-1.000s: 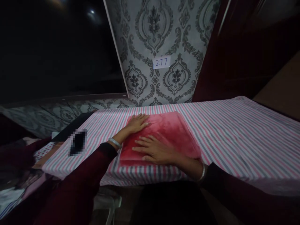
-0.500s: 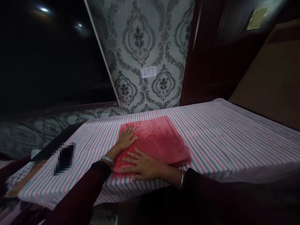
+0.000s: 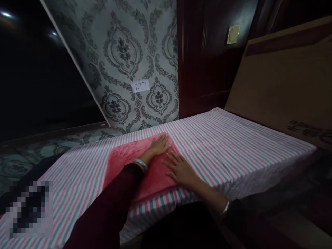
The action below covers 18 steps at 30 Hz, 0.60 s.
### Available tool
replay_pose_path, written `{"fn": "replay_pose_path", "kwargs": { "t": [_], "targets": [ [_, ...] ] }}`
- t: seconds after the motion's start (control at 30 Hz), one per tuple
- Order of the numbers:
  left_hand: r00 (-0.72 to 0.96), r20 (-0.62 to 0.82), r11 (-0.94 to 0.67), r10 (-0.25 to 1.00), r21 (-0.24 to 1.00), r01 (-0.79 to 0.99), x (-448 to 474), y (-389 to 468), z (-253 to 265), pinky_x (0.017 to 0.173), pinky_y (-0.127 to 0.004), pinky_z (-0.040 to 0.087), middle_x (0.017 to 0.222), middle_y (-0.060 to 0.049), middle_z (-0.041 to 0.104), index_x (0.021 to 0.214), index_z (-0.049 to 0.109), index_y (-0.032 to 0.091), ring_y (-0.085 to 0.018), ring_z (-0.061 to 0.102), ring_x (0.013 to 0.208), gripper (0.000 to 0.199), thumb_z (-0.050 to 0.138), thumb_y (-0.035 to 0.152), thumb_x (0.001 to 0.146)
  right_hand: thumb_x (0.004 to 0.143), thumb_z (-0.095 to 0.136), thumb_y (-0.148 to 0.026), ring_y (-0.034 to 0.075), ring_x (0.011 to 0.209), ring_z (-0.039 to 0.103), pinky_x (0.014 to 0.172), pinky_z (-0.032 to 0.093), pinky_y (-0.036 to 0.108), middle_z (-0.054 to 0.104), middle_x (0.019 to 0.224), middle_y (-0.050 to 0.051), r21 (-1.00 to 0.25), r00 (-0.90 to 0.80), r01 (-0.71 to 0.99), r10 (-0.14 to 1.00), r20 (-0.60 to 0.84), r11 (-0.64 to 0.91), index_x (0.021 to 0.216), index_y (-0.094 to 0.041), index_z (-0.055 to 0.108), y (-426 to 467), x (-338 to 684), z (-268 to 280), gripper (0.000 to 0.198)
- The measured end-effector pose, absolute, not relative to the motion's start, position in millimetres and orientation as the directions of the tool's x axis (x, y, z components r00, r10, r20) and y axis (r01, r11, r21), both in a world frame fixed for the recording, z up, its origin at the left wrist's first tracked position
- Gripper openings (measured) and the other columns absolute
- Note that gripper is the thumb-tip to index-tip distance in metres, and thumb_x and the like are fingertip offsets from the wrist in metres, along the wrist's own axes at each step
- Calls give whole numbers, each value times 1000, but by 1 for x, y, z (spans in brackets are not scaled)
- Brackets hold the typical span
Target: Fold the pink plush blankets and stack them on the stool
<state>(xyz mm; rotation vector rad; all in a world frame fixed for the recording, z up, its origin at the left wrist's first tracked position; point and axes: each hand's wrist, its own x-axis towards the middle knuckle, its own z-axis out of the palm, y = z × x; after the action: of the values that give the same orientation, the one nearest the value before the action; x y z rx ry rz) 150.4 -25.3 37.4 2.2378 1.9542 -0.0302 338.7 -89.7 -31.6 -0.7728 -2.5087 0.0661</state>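
A folded red plush cloth (image 3: 129,159) lies flat on a striped pink, grey and white sheet (image 3: 215,148). My left hand (image 3: 158,145) rests on the cloth near its far right corner, palm down with fingers spread. Closer to me, my right hand (image 3: 183,171) lies flat on the cloth's right edge, its fingers apart. Neither hand grips anything. Each wrist wears a silver bangle, and my left sleeve covers part of the cloth's near left side.
A large dark screen (image 3: 38,76) stands at the left. Behind the table is patterned wallpaper (image 3: 121,52) with a paper label (image 3: 140,85) reading 277. A big cardboard sheet or box (image 3: 280,79) leans at the right, beside a dark red wooden panel (image 3: 204,65).
Both hands have slid from the cloth's left side across to its right side, staying flat. The camera has turned to the right, showing more of the cardboard.
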Motion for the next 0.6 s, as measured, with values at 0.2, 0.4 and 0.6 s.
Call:
{"fn": "replay_pose_path", "kwargs": {
  "t": [0.2, 0.4, 0.6],
  "targets": [
    [148, -116, -138, 982, 84, 987, 142, 5, 11, 124, -62, 9, 172, -12, 11, 163, 19, 25, -30, 7, 159, 74, 28, 63, 101, 100, 56, -42, 32, 153, 26, 120, 31, 55, 44, 160, 9, -277, -655, 482, 552, 516, 831, 153, -28, 50, -93, 340, -52, 55],
    [158, -99, -146, 982, 120, 982, 130, 28, 5, 125, -55, 14, 171, -10, 21, 162, 25, 27, -30, 18, 157, 74, 24, 68, 100, 100, 54, -42, 33, 154, 24, 121, 28, 57, 41, 161, 9, -364, -662, 455, 582, 472, 813, 151, -27, 52, -92, 343, -49, 53],
    [143, -41, -135, 989, 156, 978, 131, 27, -1, 124, -55, 18, 169, -10, 26, 162, 26, 27, -31, 22, 156, 71, 22, 65, 102, 101, 53, -41, 33, 154, 24, 121, 29, 57, 39, 163, 9, -372, -666, 446, 579, 470, 814, 152, -27, 51, -92, 344, -50, 53]
  ]
}}
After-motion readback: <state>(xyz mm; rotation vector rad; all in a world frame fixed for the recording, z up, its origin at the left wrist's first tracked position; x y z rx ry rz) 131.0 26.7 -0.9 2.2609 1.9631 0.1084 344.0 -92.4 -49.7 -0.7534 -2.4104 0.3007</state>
